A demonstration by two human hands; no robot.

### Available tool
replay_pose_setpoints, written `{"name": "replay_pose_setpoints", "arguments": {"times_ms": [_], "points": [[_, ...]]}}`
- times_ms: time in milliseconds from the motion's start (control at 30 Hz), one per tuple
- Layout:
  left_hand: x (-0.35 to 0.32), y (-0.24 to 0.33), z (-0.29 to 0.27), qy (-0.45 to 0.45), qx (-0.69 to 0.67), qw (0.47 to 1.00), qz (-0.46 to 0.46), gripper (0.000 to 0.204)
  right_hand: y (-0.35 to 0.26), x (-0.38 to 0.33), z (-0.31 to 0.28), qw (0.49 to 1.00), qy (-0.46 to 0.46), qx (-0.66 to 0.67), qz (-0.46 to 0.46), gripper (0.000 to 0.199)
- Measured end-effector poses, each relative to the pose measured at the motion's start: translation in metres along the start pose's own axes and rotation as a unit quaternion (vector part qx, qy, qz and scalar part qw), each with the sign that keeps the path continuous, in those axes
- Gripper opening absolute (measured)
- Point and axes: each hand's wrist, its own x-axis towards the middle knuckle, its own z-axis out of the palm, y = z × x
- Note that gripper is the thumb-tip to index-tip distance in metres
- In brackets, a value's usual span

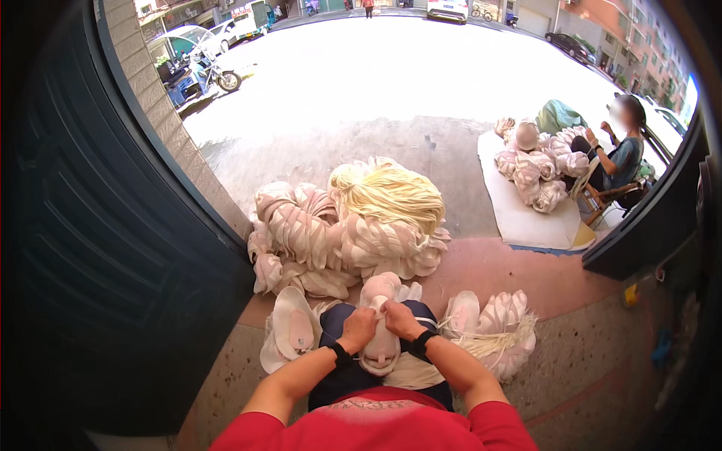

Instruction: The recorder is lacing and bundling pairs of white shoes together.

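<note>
A pale pink shoe upper [381,353] lies lengthwise over my lap, its rounded end pointing away from me. My left hand [359,330] is closed on its left side near the middle. Opposite it, my right hand [403,321] pinches the upper's right side, knuckles close to the left hand. Something thin and white shows between my fingers, too small to tell if it is a lace. A bunch of cream laces [410,371] rests on my lap beside the upper's near end.
Ahead lies a big heap of pinkish shoe uppers [301,225] topped by yellow laces [391,195]. More uppers flank my knees, left [293,323] and right [500,316]. A dark door [135,225] stands left. At right, a seated person [620,161] works beside other bundles [534,169].
</note>
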Motion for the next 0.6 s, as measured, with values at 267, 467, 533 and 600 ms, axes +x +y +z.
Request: {"name": "replay_pose_setpoints", "arguments": {"times_ms": [267,467,533,600], "points": [[0.002,-0.001,0.004,-0.009,0.019,1.0,0.018,0.013,-0.008,-0.004,0.009,0.998,0.041,-0.027,0.038,0.013],[0.014,-0.014,-0.001,-0.068,0.08,0.987,0.121,0.016,-0.016,-0.007,0.003,0.996,0.022,-0.041,0.072,0.014],[0.023,-0.02,-0.003,-0.09,0.091,0.98,0.15,0.018,-0.017,-0.01,0.008,0.996,0.02,-0.065,0.062,0.017],[0.029,-0.03,0.001,-0.125,0.107,0.961,0.222,0.02,-0.013,-0.016,0.015,0.995,0.03,-0.07,0.058,0.018]]}}
